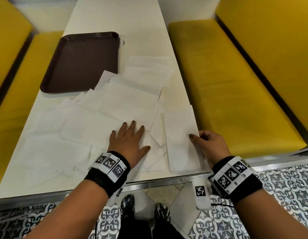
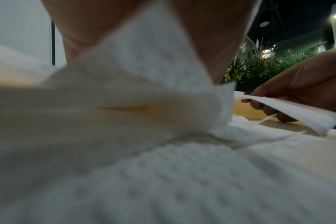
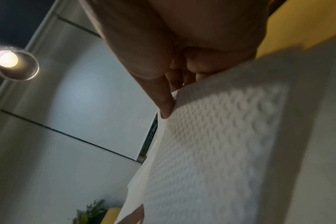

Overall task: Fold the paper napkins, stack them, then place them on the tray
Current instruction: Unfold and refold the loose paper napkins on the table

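Several white paper napkins [image 1: 115, 104] lie spread and overlapping over the near half of the white table [image 1: 115, 18]. My left hand [image 1: 130, 137] lies flat with straight spread fingers on one unfolded napkin [image 2: 163, 189]. A folded napkin [image 1: 181, 135] sits at the table's right edge; my right hand [image 1: 204, 138] pinches its right side, thumb on top and fingers beneath. In the left wrist view the right hand [image 2: 297, 91] lifts the folded napkin [image 2: 297, 112] edge off the table. The right wrist view shows fingers [image 3: 163, 98] against embossed napkin [image 3: 220, 144]. An empty brown tray [image 1: 80, 61] sits at the far left.
Yellow bench seats [image 1: 236, 83] flank the table on both sides. The table's metal front edge [image 1: 158, 181] is just below my wrists, with patterned floor tiles and my shoes beneath. Green plants [image 2: 259, 65] stand beyond the table.
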A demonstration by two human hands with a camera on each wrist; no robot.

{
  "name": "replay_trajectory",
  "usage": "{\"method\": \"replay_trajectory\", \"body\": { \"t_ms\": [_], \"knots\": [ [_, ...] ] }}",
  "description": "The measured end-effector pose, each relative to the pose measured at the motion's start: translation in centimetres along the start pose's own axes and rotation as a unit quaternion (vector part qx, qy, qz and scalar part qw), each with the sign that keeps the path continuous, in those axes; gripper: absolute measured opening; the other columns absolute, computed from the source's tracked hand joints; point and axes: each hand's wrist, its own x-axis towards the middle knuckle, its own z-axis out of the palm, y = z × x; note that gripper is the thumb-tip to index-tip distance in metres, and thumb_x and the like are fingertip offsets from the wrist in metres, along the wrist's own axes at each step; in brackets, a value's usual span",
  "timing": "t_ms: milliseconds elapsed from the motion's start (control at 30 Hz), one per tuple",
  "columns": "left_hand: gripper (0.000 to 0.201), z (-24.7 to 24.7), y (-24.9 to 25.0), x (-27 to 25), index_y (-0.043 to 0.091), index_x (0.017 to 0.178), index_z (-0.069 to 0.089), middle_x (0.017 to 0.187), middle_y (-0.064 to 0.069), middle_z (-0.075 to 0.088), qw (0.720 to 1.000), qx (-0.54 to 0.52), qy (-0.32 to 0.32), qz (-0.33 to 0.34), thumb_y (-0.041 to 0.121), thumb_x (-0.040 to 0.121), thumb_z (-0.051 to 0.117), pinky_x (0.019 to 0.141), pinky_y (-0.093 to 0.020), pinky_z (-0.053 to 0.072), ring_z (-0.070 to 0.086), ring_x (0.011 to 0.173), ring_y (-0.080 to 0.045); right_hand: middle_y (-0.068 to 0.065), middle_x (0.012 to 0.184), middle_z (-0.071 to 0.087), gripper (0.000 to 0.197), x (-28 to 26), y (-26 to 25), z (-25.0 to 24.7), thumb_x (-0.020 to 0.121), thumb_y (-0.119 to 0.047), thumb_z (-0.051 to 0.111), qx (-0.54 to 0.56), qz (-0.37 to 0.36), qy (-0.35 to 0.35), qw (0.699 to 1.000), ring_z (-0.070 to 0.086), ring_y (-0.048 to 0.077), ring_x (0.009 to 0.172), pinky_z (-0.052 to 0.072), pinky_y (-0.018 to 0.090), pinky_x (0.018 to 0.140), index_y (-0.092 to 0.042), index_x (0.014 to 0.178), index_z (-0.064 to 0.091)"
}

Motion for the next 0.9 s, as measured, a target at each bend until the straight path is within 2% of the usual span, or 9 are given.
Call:
{"method": "replay_trajectory", "body": {
  "t_ms": [133, 200, 233, 333, 400, 500, 600, 700, 900],
  "knots": [
    [0.073, -0.1, 0.0, 0.0, 0.035, 0.152, 0.002, 0.161, 0.002, -0.009, 1.0, -0.005, -0.002, 0.001, 0.065, 0.091, 0.03, 0.118, -0.05, 0.007, -0.007, 0.148, -0.023, -0.003, 0.073, 0.062, 0.014, 0.7, -0.6, 0.9, 0.082, -0.02, 0.076, -0.106, -0.028, 0.034, 0.993, 0.057, 0.015, 0.068, 0.045, 0.026, 0.063, -0.019, 0.078, 0.062],
    [0.073, 0.0, 0.0, 0.0, 0.035, 0.152, 0.002, 0.161, 0.002, -0.008, 1.0, -0.008, 0.0, 0.001, 0.065, 0.091, 0.031, 0.118, -0.05, 0.007, -0.007, 0.148, -0.023, -0.007, 0.076, 0.057, 0.018, 0.7, -0.9, 1.2, 0.082, -0.024, 0.075, -0.178, -0.035, 0.051, 0.982, 0.054, 0.013, 0.071, 0.043, 0.025, 0.064, -0.018, 0.09, 0.061],
    [0.073, 0.0, -0.1, 0.0, 0.035, 0.151, 0.002, 0.161, 0.002, -0.008, 1.0, -0.008, 0.001, 0.0, 0.065, 0.091, 0.031, 0.118, -0.05, 0.007, -0.006, 0.148, -0.023, -0.007, 0.08, 0.057, 0.026, 0.7, -1.1, 1.3, 0.082, -0.026, 0.075, -0.209, -0.032, 0.055, 0.976, 0.055, 0.014, 0.076, 0.044, 0.026, 0.068, -0.016, 0.1, 0.061],
    [0.073, 0.0, -0.1, 0.0, 0.034, 0.152, 0.002, 0.161, 0.002, -0.008, 1.0, -0.008, 0.001, 0.001, 0.065, 0.091, 0.031, 0.118, -0.05, 0.007, -0.007, 0.148, -0.023, 0.003, 0.111, 0.062, 0.052, 0.3, -1.0, 1.4, 0.081, -0.031, 0.075, -0.29, -0.025, 0.045, 0.956, 0.06, 0.021, 0.102, 0.049, 0.032, 0.086, -0.014, 0.126, 0.054],
    [0.073, 0.0, -0.1, -0.1, 0.034, 0.152, 0.003, 0.161, 0.002, -0.008, 1.0, -0.007, 0.003, 0.002, 0.065, 0.091, 0.031, 0.118, -0.05, 0.006, -0.006, 0.148, -0.023, 0.006, 0.128, 0.056, 0.065, 0.0, -0.7, 1.5, 0.079, -0.036, 0.076, -0.369, -0.059, 0.045, 0.926, 0.056, 0.023, 0.116, 0.048, 0.037, 0.096, -0.019, 0.134, 0.047],
    [0.074, 0.0, -0.1, 0.0, 0.033, 0.152, 0.003, 0.161, 0.001, -0.007, 1.0, -0.005, 0.008, 0.004, 0.065, 0.091, 0.031, 0.117, -0.05, 0.007, -0.006, 0.148, -0.024, 0.002, 0.129, 0.051, 0.062, -0.7, -0.6, 1.8, 0.078, -0.043, 0.074, -0.472, -0.15, 0.053, 0.867, 0.05, 0.024, 0.116, 0.044, 0.039, 0.099, -0.029, 0.134, 0.048],
    [0.074, 0.1, -0.1, 0.0, 0.033, 0.152, 0.004, 0.161, 0.001, -0.007, 1.0, -0.005, 0.01, 0.005, 0.065, 0.091, 0.032, 0.117, -0.051, 0.008, -0.005, 0.148, -0.024, -0.003, 0.133, 0.051, 0.053, -1.3, -0.5, 2.3, 0.081, -0.045, 0.069, -0.505, -0.188, -0.008, 0.842, 0.045, 0.021, 0.121, 0.041, 0.038, 0.101, -0.031, 0.129, 0.054],
    [0.074, 0.1, -0.1, 0.0, 0.033, 0.152, 0.005, 0.161, 0.001, -0.006, 1.0, -0.007, 0.011, 0.005, 0.065, 0.091, 0.032, 0.117, -0.051, 0.008, -0.004, 0.148, -0.024, -0.005, 0.136, 0.049, 0.053, -1.7, -0.2, 2.7, 0.082, -0.044, 0.069, -0.522, -0.175, -0.046, 0.833, 0.043, 0.02, 0.123, 0.04, 0.038, 0.103, -0.029, 0.131, 0.054],
    [0.076, -0.8, 0.2, -0.7, 0.03, 0.152, 0.003, 0.161, -0.001, -0.006, 0.999, -0.02, 0.029, 0.001, 0.064, 0.091, 0.033, 0.118, -0.048, 0.01, -0.003, 0.148, -0.024, -0.004, 0.135, 0.049, 0.054, -2.0, -0.7, 2.9, 0.083, -0.046, 0.067, -0.529, -0.162, -0.057, 0.831, 0.043, 0.021, 0.122, 0.04, 0.037, 0.102, -0.027, 0.132, 0.053]
  ]
}}
